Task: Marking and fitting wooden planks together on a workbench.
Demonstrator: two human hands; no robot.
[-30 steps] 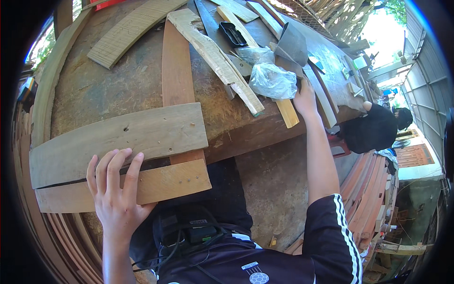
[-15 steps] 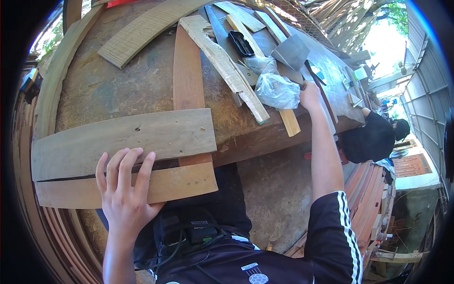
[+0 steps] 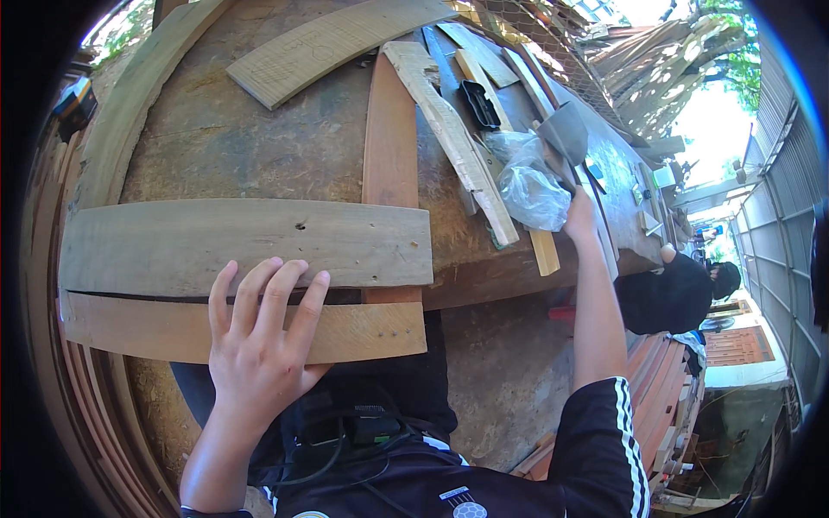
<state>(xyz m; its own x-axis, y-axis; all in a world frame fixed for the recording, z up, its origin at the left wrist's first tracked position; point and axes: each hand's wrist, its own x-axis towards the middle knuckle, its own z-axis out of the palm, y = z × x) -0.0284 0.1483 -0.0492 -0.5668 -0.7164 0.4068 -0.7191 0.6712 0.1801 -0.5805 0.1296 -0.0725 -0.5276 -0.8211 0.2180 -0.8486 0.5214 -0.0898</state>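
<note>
My left hand lies with spread fingers across two curved boards, a wide greyish one and a narrower light-brown one, with a dark gap between them. The fingertips rest on the wide board and the thumb is at the near edge of the narrow one. My right hand, arm stretched out, is closed around the handle of a tool with a broad, flat grey blade. Beside that hand sits a crumpled clear plastic bag, partly over a light wood strip. The fingers' far side is hidden.
A reddish-brown plank runs under the wide board. Farther off lie a rough split piece, a curved board, a black tray and several strips. A person in black is at the table's right; stacked planks stand below.
The view has shifted, so the table things sit farther right. In my right hand the grey blade has turned from lying flat to a steeper tilt. My left hand stays on the boards.
</note>
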